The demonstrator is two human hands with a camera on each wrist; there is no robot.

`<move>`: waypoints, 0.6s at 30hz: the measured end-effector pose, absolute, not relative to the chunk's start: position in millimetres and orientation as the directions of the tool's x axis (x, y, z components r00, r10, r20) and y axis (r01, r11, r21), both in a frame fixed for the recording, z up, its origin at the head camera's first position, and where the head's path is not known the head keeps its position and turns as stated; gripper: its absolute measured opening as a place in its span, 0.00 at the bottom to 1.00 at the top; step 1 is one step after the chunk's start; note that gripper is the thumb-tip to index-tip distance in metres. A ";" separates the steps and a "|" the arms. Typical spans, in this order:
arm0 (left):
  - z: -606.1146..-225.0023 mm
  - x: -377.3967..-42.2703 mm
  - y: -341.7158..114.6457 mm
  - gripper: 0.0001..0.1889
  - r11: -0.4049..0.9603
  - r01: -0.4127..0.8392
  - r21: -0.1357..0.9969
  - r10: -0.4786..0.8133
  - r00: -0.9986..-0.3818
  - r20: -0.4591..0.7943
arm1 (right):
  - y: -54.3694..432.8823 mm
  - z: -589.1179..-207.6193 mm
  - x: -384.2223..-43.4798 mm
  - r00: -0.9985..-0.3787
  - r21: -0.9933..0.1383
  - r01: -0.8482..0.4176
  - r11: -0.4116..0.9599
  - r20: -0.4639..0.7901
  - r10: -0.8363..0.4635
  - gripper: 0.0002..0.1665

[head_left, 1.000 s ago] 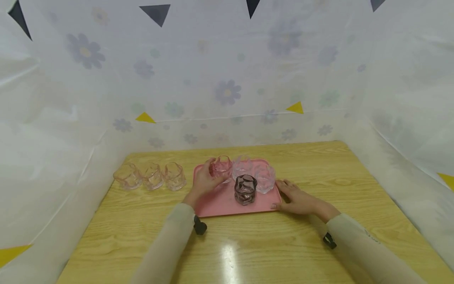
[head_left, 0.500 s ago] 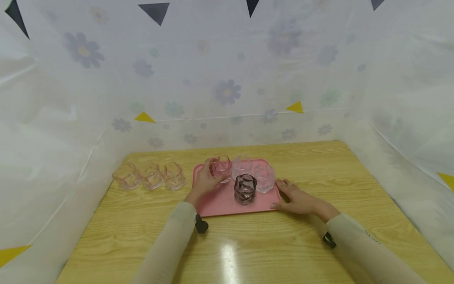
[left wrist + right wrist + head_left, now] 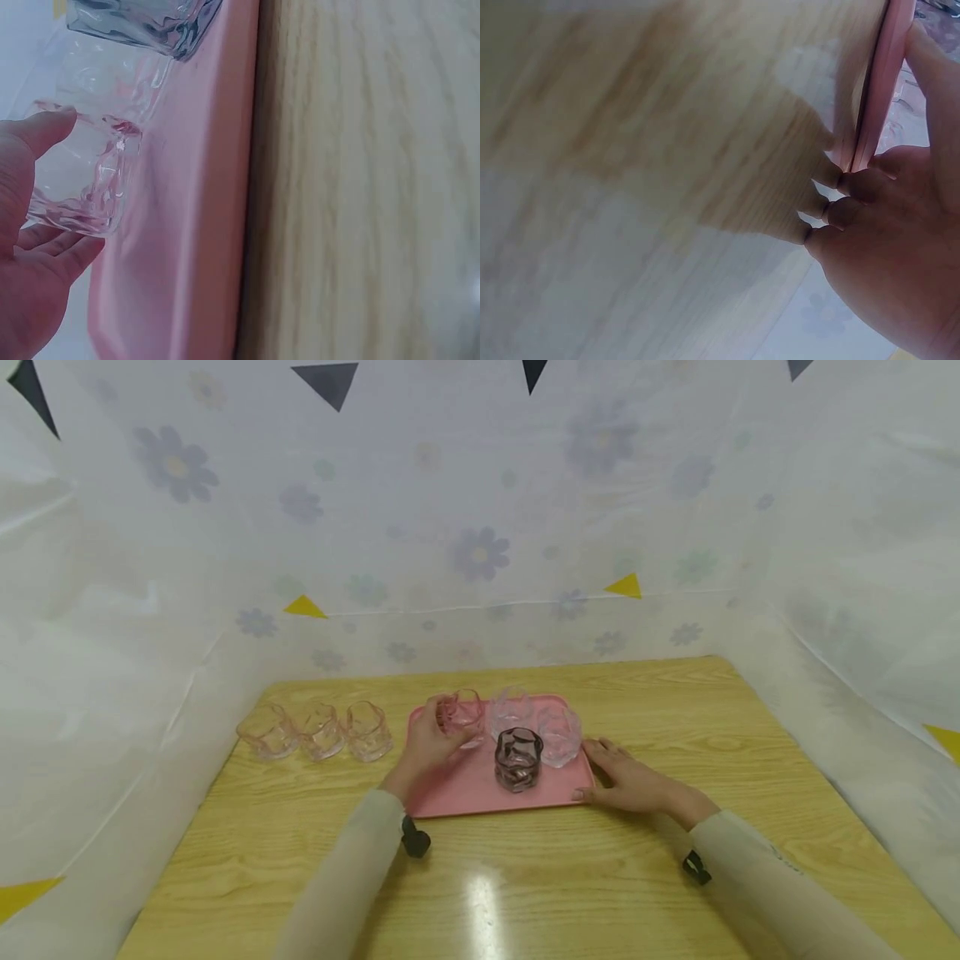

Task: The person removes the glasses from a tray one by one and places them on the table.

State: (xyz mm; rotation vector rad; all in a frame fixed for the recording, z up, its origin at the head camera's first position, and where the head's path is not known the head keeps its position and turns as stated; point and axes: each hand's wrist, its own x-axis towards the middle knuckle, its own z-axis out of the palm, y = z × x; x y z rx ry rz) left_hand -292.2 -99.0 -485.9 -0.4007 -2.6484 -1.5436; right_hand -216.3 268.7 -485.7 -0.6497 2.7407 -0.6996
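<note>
My left hand (image 3: 429, 745) holds a pink-tinted glass (image 3: 467, 714) over the back left part of a pink tray (image 3: 457, 789). In the left wrist view its thumb (image 3: 52, 127) lies at one end of the glass, and the other fingers (image 3: 71, 251) reach round the far end. Two clear glasses, the back one (image 3: 512, 710) and the right one (image 3: 559, 739), stand on the tray. A dark smoky glass (image 3: 518, 762) stands in front of them. At the tray's right edge rests my right hand (image 3: 626, 781), its fingers mostly extended along the rim.
Three pale pinkish glasses stand in a row on the wooden table (image 3: 600, 877) left of the tray: a left one (image 3: 270, 733), a middle one (image 3: 321, 733) and a right one (image 3: 367, 733). White flower-patterned sheeting (image 3: 480, 510) encloses the table's back and sides.
My left hand has shifted slightly left with the pink glass, opening a small gap to the back clear glass. The right hand and the tray stay in place.
</note>
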 end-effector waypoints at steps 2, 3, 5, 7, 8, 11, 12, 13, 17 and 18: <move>-482.9 -288.9 -104.4 0.39 0.462 0.240 0.854 0.193 -0.967 0.168 | 269.2 -486.0 -216.4 -0.873 -0.500 -0.361 0.787 -0.114 -0.474 0.62; -481.4 -286.9 -107.6 0.39 0.464 0.235 0.854 0.192 -0.968 0.162 | 269.4 -486.1 -216.5 -0.873 -0.501 -0.363 0.786 -0.112 -0.475 0.62; -477.2 -281.3 -115.1 0.41 0.466 0.217 0.858 0.185 -0.972 0.145 | 269.2 -486.3 -216.5 -0.872 -0.497 -0.365 0.787 -0.113 -0.476 0.61; -473.5 -275.5 -123.7 0.43 0.464 0.200 0.863 0.181 -0.975 0.128 | 269.2 -486.6 -216.8 -0.871 -0.496 -0.366 0.787 -0.115 -0.478 0.61; -471.7 -272.5 -128.3 0.44 0.460 0.192 0.867 0.181 -0.976 0.120 | 269.0 -486.5 -216.7 -0.871 -0.498 -0.365 0.787 -0.116 -0.478 0.61; -466.1 -263.5 -142.9 0.46 0.458 0.183 0.870 0.185 -0.977 0.108 | 268.8 -486.3 -216.9 -0.870 -0.500 -0.364 0.786 -0.119 -0.478 0.61; -464.7 -260.7 -147.6 0.46 0.451 0.179 0.875 0.184 -0.977 0.105 | 268.9 -486.1 -217.0 -0.871 -0.501 -0.361 0.787 -0.122 -0.477 0.61; -463.5 -257.9 -152.7 0.46 0.448 0.182 0.875 0.188 -0.976 0.107 | 269.1 -485.9 -217.0 -0.871 -0.500 -0.360 0.788 -0.123 -0.476 0.61; -461.1 -247.2 -172.0 0.46 0.445 0.185 0.876 0.175 -0.977 0.118 | 269.7 -486.4 -217.5 -0.870 -0.494 -0.363 0.790 -0.123 -0.477 0.61; -461.1 -244.7 -177.2 0.45 0.438 0.199 0.877 0.178 -0.975 0.132 | 269.9 -486.6 -217.5 -0.870 -0.492 -0.365 0.791 -0.122 -0.478 0.61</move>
